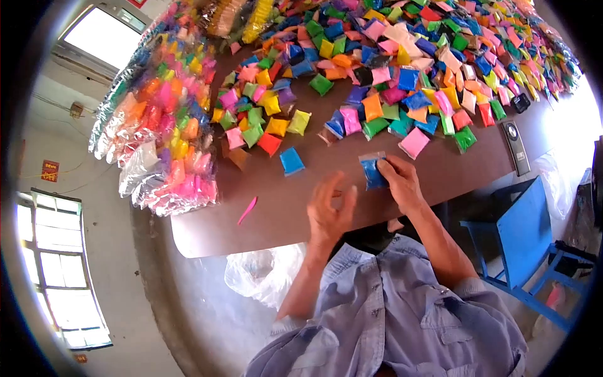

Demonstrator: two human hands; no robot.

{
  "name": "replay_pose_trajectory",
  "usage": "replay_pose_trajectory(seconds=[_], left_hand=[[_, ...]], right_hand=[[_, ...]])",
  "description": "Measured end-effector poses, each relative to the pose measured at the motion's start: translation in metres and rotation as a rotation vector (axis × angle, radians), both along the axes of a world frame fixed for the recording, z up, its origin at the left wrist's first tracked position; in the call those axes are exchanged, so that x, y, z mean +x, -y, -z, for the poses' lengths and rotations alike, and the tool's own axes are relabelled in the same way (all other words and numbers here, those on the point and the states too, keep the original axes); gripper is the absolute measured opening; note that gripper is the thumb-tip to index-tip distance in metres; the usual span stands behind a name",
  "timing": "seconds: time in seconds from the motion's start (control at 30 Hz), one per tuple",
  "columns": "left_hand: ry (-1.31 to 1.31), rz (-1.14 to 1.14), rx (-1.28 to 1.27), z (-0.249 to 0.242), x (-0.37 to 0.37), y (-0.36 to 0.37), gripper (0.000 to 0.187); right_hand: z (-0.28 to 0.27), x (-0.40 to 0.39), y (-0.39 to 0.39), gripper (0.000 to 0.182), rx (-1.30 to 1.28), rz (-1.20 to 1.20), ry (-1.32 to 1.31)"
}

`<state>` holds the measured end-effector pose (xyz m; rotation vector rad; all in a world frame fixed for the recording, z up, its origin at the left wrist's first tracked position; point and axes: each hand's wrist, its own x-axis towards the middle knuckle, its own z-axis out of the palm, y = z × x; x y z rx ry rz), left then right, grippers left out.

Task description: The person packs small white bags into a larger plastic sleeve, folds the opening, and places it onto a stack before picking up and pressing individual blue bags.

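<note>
My right hand (404, 184) pinches a small clear packet with dark blue contents (374, 174) by its right side, just above the table's near part. Left of it, my left hand (330, 210) is raised with its fingers apart and nothing in it. A lighter blue packet (291, 161) lies by itself on the brown table (251, 188), left of my hands. Beyond my right hand, a pink packet (414, 143) lies flat at the near edge of a large spread of coloured packets (373, 107).
Bundles of packets in clear plastic (169, 144) are heaped at the table's left. A thin pink strip (247, 210) lies near the front left. At the right edge are a grey metal device (516, 148) and a small black object (520, 103). A blue stool (524, 232) stands to the right.
</note>
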<state>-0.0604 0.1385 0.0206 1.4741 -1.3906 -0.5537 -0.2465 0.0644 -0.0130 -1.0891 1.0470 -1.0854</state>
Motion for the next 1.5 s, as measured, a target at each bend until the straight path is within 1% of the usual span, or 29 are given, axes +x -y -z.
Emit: replay_pose_trajectory(seconds=[0.03, 0.1, 0.17, 0.23, 0.3, 0.33, 0.4, 0.43, 0.5, 0.57, 0.6, 0.63, 0.7, 0.73, 0.8, 0.83, 0.9, 0.93, 1.0, 1.03, 1.1, 1.13, 1.2, 1.23, 1.3, 1.33, 1.4, 1.47, 1.5], left_hand=[[-0.006, 0.000, 0.007, 0.006, 0.004, 0.002, 0.028], [-0.205, -0.020, 0.128, 0.016, 0.010, 0.008, 0.026], [-0.207, 0.011, 0.172, 0.021, 0.007, 0.013, 0.028], [-0.208, 0.046, 0.214, 0.022, 0.001, 0.018, 0.030], [-0.340, 0.062, 0.300, 0.023, -0.009, 0.024, 0.027], [-0.341, 0.063, 0.300, 0.026, -0.009, 0.027, 0.027], [-0.175, 0.084, 0.293, 0.029, -0.007, 0.032, 0.022], [-0.173, 0.082, 0.292, 0.027, -0.006, 0.032, 0.022], [-0.296, 0.065, 0.356, 0.024, -0.005, 0.031, 0.021], [-0.240, 0.062, 0.289, 0.037, -0.004, 0.029, 0.021], [-0.186, 0.061, 0.222, 0.038, -0.002, 0.029, 0.020], [-0.179, 0.050, 0.219, 0.038, 0.003, 0.028, 0.020], [-0.181, 0.166, 0.305, 0.032, 0.011, 0.028, 0.020], [-0.176, 0.157, 0.302, 0.026, 0.013, 0.027, 0.020], [-0.385, 0.055, 0.226, 0.015, 0.015, 0.028, 0.025], [-0.380, 0.055, 0.223, 0.015, 0.025, 0.032, 0.025], [0.384, -0.255, -0.033, 0.019, 0.056, 0.041, 0.028], [0.386, -0.249, -0.042, 0.016, 0.067, 0.045, 0.028], [0.704, -0.427, -0.136, 0.011, 0.083, 0.061, 0.036], [0.695, -0.412, -0.163, 0.013, 0.087, 0.069, 0.036], [0.757, -0.411, 0.011, 0.024, 0.097, 0.072, 0.045], [0.755, -0.389, -0.016, 0.033, 0.109, 0.075, 0.045], [0.622, -0.347, -0.073, 0.047, 0.133, 0.084, 0.039], [0.620, -0.329, -0.087, 0.042, 0.135, 0.087, 0.039], [0.299, -0.297, 0.226, 0.030, 0.135, 0.096, 0.038], [0.298, -0.283, 0.221, 0.015, 0.122, 0.105, 0.038], [-0.008, -0.173, 0.395, -0.023, 0.094, 0.139, 0.034], [-0.285, -0.042, 0.195, -0.065, 0.049, 0.180, 0.037], [-0.304, 0.026, 0.131, -0.089, 0.030, 0.199, 0.039]], right_hand=[[0.008, 0.002, 0.001, 0.025, 0.012, 0.020, 0.000], [0.016, 0.002, 0.005, 0.024, -0.023, -0.020, -0.023], [0.018, 0.003, 0.003, 0.025, -0.057, -0.059, -0.041], [0.001, 0.008, -0.001, 0.022, -0.116, -0.046, -0.076], [0.006, 0.008, -0.003, 0.021, -0.149, -0.062, -0.101], [0.007, 0.008, -0.004, 0.021, -0.184, -0.081, -0.123], [0.006, 0.006, -0.006, 0.021, -0.188, -0.088, -0.155], [0.006, 0.006, -0.006, 0.021, -0.208, -0.114, -0.172], [0.001, 0.006, -0.007, 0.021, -0.225, -0.142, -0.183], [-0.007, 0.007, -0.008, 0.021, -0.268, -0.130, -0.314], [-0.005, 0.008, -0.008, 0.021, -0.271, -0.139, -0.305], [0.000, 0.007, -0.007, 0.021, -0.249, -0.149, -0.285], [0.008, 0.006, -0.007, 0.020, -0.233, -0.167, -0.259], [0.011, 0.006, -0.007, 0.020, -0.263, -0.138, -0.305], [0.011, 0.008, -0.009, 0.020, -0.297, -0.107, -0.347], [0.007, 0.008, -0.011, 0.020, -0.339, -0.084, -0.341], [0.004, 0.008, -0.013, 0.020, -0.384, -0.056, -0.335], [0.005, 0.008, -0.012, 0.020, -0.422, -0.060, -0.358], [0.010, 0.009, -0.012, 0.020, -0.470, -0.036, -0.387], [0.011, 0.011, -0.012, 0.020, -0.500, -0.031, -0.398], [0.005, 0.010, -0.012, 0.019, -0.562, -0.020, -0.394], [0.012, 0.010, -0.012, 0.018, -0.583, -0.013, -0.437], [0.010, 0.013, -0.016, 0.019, -0.538, 0.030, -0.346], [0.011, 0.013, -0.016, 0.019, -0.542, 0.051, -0.352], [0.015, 0.014, -0.014, 0.021, -0.636, 0.059, -0.399], [0.016, 0.014, -0.014, 0.021, -0.636, 0.072, -0.406], [0.017, 0.013, -0.012, 0.022, -0.602, 0.003, -0.462], [0.012, 0.013, -0.015, 0.022, -0.548, 0.001, -0.398], [0.015, 0.015, -0.015, 0.022, -0.574, 0.030, -0.394]])
